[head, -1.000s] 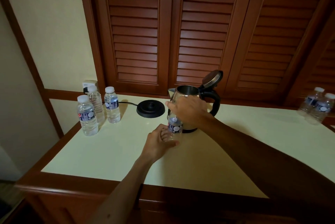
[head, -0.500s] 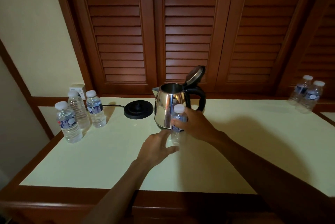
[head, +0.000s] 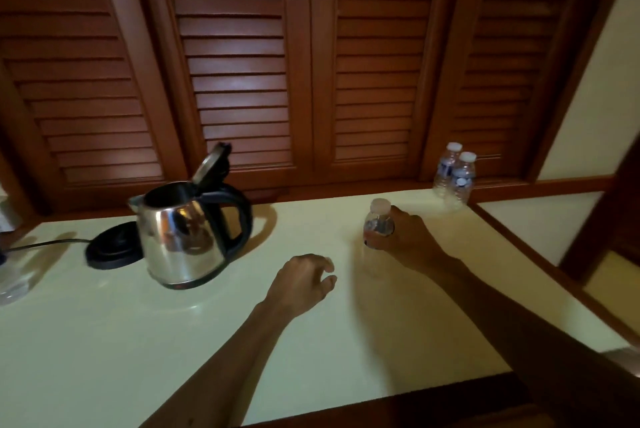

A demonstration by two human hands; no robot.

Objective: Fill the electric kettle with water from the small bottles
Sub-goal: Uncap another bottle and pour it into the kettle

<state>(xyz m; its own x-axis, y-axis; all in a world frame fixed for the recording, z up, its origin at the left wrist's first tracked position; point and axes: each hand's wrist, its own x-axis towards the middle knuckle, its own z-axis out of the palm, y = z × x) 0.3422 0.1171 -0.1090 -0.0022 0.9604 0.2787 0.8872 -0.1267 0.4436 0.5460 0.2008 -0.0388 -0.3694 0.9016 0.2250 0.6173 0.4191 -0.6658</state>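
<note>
Head view: dark louvred wooden doors (head: pixel 242 63) fill the background above a pale cream tabletop (head: pixel 104 341) edged in reddish wood.

At the far left edge something clear, perhaps another bottle (head: pixel 12 285), is cut off by the frame and too blurred to identify. A black cord (head: pixel 41 244) runs from that edge to the round black kettle base (head: pixel 112 249), which is partly hidden behind the kettle.

The stainless electric kettle (head: pixel 180 240) stands on the table just right of its base, off it, with its hinged lid (head: pixel 211 164) tipped up and open and its black handle towards the right. Its inside is dark; no water level can be made out.

To the right, well apart from the kettle, the right hand (head: pixel 405 237) grips a small water bottle (head: pixel 377 223) around the body, fingers curled over it, so only the white cap and upper part show; the lower part is blurred. The cap is on.

The left hand (head: pixel 301 283) hovers nearer, between kettle and bottle, fingers loosely curled and holding nothing, not touching either.

At the far right, against the doors, two capped small bottles (head: pixel 455 178) stand touching.
</note>
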